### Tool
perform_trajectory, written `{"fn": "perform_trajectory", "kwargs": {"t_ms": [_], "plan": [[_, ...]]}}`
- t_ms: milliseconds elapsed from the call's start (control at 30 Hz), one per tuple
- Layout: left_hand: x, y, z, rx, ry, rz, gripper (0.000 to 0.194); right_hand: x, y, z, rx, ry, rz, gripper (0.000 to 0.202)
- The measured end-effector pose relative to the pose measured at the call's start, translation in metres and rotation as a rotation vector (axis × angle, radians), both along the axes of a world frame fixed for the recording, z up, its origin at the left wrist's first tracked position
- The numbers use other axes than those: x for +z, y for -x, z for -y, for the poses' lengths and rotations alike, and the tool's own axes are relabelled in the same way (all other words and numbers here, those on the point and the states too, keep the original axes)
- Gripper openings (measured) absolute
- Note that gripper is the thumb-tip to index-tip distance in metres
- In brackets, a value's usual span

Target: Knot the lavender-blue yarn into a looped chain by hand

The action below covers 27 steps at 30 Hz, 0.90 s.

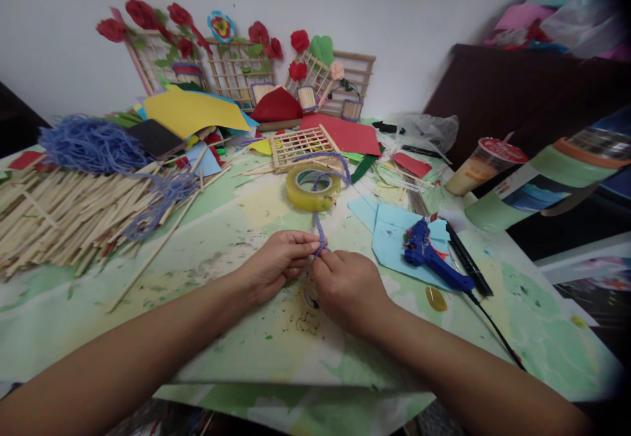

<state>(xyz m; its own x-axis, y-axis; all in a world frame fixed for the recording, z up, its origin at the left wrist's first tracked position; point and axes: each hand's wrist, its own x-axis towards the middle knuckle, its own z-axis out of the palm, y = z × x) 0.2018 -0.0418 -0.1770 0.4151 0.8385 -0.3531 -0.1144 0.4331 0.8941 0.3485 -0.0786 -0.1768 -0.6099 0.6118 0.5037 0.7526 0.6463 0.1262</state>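
Both hands meet over the near middle of the table, pinching a purple braided yarn cord (319, 227) at its near end. My left hand (283, 258) is closed, thumb and forefinger pressed on the cord. Beside it, my right hand (348, 285) is curled shut on the same cord; its fingertips are partly hidden. From the fingers the cord runs away through a roll of clear yellowish tape (300, 199) and loops over its far right side. Just behind the roll lies a small lattice of wooden sticks (300, 148).
Many wooden sticks (73, 219) and purple yarn (91, 143) cover the left. A blue glue gun (434, 258) rests on light-blue paper (387, 229) at right, near a drink cup (486, 166) and green bottle (537, 189). Stick trellises with paper flowers (241, 64) lean against the wall.
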Motion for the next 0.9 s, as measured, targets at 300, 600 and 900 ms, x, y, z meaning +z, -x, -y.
{"fn": "perform_trajectory", "kwargs": {"t_ms": [300, 600, 900], "plan": [[0.002, -0.002, -0.001, 0.097, 0.030, 0.055, 0.029, 0.002, -0.005, -0.003, 0.046, 0.221, -0.243, 0.014], [0.004, -0.003, -0.001, 0.068, 0.058, 0.118, 0.021, -0.011, -0.012, -0.039, 0.119, 1.251, -1.259, 0.019], [0.004, -0.003, -0.002, 0.073, 0.065, 0.040, 0.022, -0.005, -0.013, -0.038, -0.036, 1.366, -1.231, 0.017]]}}
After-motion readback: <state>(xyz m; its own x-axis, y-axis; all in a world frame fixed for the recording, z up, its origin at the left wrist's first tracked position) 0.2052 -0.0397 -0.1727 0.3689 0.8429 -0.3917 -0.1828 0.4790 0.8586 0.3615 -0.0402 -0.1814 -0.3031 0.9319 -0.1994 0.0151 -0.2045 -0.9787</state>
